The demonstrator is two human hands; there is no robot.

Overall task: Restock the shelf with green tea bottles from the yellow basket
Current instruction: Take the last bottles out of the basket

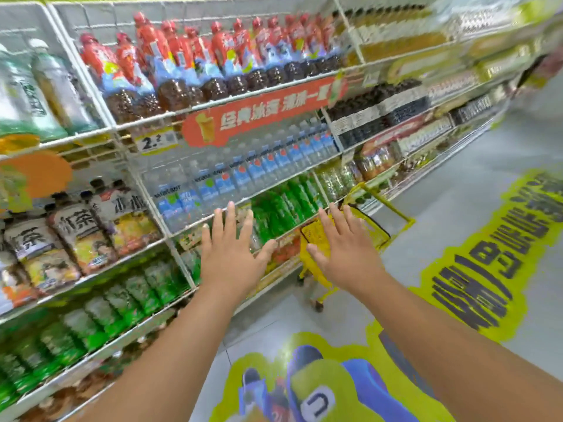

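Observation:
Both my arms reach forward with the fingers spread and nothing held. My left hand (233,252) is in front of a lower shelf with green tea bottles (281,207). My right hand (341,242) hovers over the yellow basket (370,228), which stands on wheels on the floor against the shelving. The basket's contents are hidden behind my right hand. More green-labelled bottles (91,318) fill a lower shelf at the left. The picture is blurred by motion.
White wire shelving (152,124) runs along the left, stocked with red-capped iced tea (189,65), water bottles (243,175) and other drinks. An orange banner (262,112) hangs on a shelf edge. The grey floor (457,208) with yellow decals extends to the right.

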